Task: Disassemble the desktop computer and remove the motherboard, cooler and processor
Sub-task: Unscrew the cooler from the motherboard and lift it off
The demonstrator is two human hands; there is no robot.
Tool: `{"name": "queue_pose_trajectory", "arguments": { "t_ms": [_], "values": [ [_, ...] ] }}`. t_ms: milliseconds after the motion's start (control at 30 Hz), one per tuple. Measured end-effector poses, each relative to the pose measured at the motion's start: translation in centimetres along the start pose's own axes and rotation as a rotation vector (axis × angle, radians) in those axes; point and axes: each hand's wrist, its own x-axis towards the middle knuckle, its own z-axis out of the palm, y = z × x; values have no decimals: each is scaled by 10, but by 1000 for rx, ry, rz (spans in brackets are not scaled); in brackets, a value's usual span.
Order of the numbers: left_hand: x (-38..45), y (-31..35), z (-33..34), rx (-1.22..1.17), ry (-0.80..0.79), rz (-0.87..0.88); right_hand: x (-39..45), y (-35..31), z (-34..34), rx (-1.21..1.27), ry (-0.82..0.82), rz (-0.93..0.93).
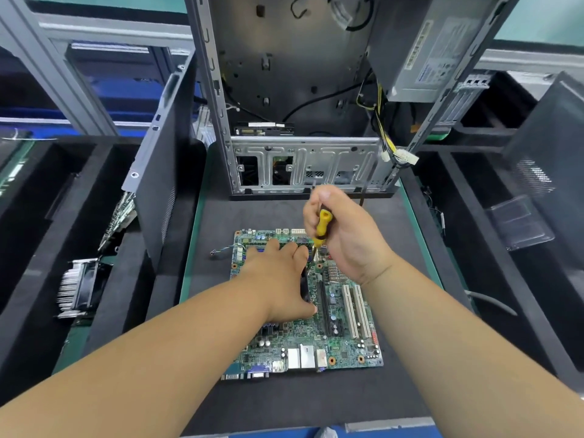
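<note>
We see the green motherboard (319, 314) lying flat on the dark mat (284, 403), out of the computer case (294, 90). The open metal case stands just behind the motherboard, at the far end of the mat.

Our left hand (278, 279) lies flat on top of the motherboard, over its left middle part. Its fingers are straight and close together, pressing down. We cannot see what is under the palm.

Our right hand (344, 235) is above the far right part of the motherboard. Its fingers are curled tight around a yellow screwdriver (322, 226). The screwdriver points down, and its tip is at the board, just beside the fingertips of the left hand.

A bundle of yellow and black wires (387, 143) hangs out of the case, behind and to the right of the motherboard.

Far to the left of the motherboard, off the mat, a cooler (79, 287) with shiny metal fins lies in a black tray (28, 248).
</note>
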Motion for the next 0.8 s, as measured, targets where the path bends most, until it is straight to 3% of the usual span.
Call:
{"name": "queue_pose_trajectory", "arguments": {
  "t_ms": [133,233,300,367,433,500,567,700,800],
  "values": [
    [2,-1,4,-11,24,14,-10,13,7,3,270,-85],
    [3,-1,7,-23,47,8,-9,16,17,-89,365,-148],
    [3,-1,8,-22,53,-2,-3,14,18,-5,266,-153],
    [3,0,8,-14,36,-6,6,8,13,137,40,-81],
    [2,0,7,2,22,-1,14,2,9,111,-173,-33],
    [2,0,5,8,15,1,14,0,9,41,-265,-40],
    [2,1,5,-4,17,-6,8,2,8,61,-155,-37],
    [2,0,8,-10,33,-4,-6,7,0,89,216,-79],
    [2,-1,10,-18,52,5,-12,16,9,3,341,-110]
  ]
}}
